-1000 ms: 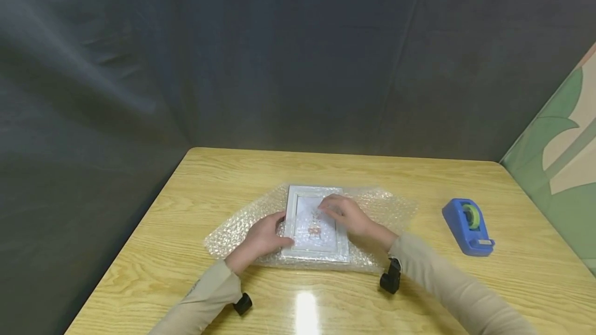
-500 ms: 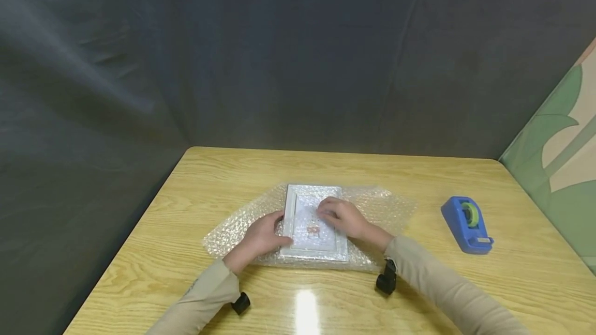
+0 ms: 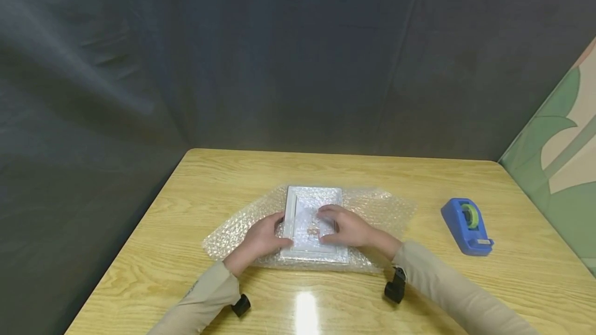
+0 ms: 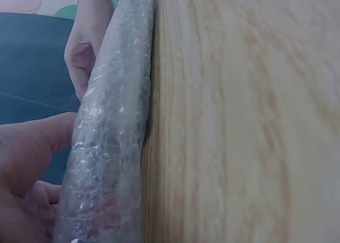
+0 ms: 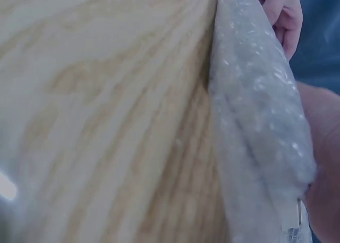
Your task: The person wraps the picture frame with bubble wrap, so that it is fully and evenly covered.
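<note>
A white picture frame (image 3: 314,253) with a small reddish figure in its picture lies on the table, under a layer of clear bubble wrap (image 3: 233,229). My left hand (image 3: 262,237) grips the frame's left edge, thumb on top and fingers along the side. On the right part of the frame rests my right hand (image 3: 349,227), its thumb and fingers spread apart over the wrapped face. Both wrist views show the bubble wrap (image 4: 109,126) folded around the near edge. In the right wrist view, the wrap (image 5: 260,105) hides most of the right hand's fingers.
A blue tape dispenser (image 3: 467,227) with a green-yellow roll stands at the right on the wooden table (image 3: 223,169). Loose bubble wrap spreads out on both sides of the frame. A dark curtain (image 3: 298,66) hangs behind the table, and a patterned wall (image 3: 559,164) borders the right.
My right hand has slid slightly toward me over the frame, and its thumb and fingers have spread apart. My left hand keeps its place at the frame's left edge.
</note>
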Tool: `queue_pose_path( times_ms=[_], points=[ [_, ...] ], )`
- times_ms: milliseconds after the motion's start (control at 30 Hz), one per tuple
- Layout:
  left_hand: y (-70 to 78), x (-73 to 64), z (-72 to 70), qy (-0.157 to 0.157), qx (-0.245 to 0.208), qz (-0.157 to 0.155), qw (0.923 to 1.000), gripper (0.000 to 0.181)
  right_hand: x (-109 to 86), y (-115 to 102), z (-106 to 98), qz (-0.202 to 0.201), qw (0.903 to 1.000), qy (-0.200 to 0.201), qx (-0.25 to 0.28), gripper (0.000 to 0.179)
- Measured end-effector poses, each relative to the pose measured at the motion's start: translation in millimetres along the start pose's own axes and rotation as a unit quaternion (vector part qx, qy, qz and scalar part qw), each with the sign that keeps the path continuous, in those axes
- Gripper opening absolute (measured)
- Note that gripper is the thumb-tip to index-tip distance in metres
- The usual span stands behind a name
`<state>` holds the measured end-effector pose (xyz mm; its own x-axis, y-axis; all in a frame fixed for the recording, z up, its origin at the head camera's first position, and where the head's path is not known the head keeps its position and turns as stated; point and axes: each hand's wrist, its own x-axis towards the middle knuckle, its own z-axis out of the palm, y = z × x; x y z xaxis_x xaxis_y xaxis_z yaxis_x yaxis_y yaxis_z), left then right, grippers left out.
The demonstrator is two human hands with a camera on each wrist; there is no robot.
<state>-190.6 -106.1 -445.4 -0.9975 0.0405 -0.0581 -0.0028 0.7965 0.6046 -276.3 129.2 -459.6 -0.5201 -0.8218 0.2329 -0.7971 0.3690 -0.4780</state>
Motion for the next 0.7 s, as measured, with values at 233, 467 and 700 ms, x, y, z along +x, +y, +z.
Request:
queue_pose_path(
  times_ms=[233, 467, 700],
  points=[
    [1.6, 2.2, -4.0, -0.009, -0.011, -0.010, 0.9998, 0.079, -0.3, 1, 2, -0.013, 0.9997, 0.002, -0.022, 0.063],
    [1.6, 13.5, -4.9, -0.001, 0.010, 0.009, 0.9999, 0.073, 1.8, 3, 1, 0.005, 0.9998, 0.012, -0.016, 0.060],
    [12.5, 22.1, 1.8, 0.019, 0.138, 0.115, 0.9836, 0.080, -0.2, 7, 1, 0.014, 0.9997, 0.015, -0.015, 0.059]
  ],
)
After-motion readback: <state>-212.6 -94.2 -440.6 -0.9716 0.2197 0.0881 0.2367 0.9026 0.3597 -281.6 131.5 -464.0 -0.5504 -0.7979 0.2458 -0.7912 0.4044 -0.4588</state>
